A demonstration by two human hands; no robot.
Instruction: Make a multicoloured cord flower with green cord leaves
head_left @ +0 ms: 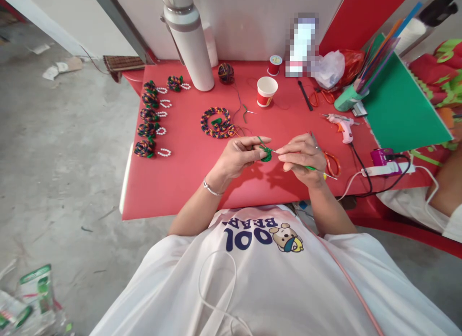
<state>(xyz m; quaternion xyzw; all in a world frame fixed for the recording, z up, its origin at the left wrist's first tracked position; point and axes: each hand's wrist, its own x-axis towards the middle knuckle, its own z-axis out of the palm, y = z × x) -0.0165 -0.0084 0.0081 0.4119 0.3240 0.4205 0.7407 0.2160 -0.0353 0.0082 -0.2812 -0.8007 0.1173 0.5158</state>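
Observation:
My left hand (240,155) pinches a small piece of green crochet (266,154) between thumb and fingers, with a strand of green yarn near the index finger. In my right hand (303,158) is a crochet hook (310,168) with a green grip, its tip at the green piece. Behind my hands lies a curled multicoloured crocheted strip (215,122) with a green bit inside its loop. A needle (250,111) with a short green thread rests beyond it. Orange-handled scissors (332,163) lie partly hidden beside my right hand.
Crocheted bundles with white bead loops (145,148) line the table's left side. A flask (191,47), yarn ball (225,73), paper cup (266,91) and red thread spool (275,65) stand behind. At right are a glue gun (343,126), power strip (388,169) with cables, and another person's arm (445,182).

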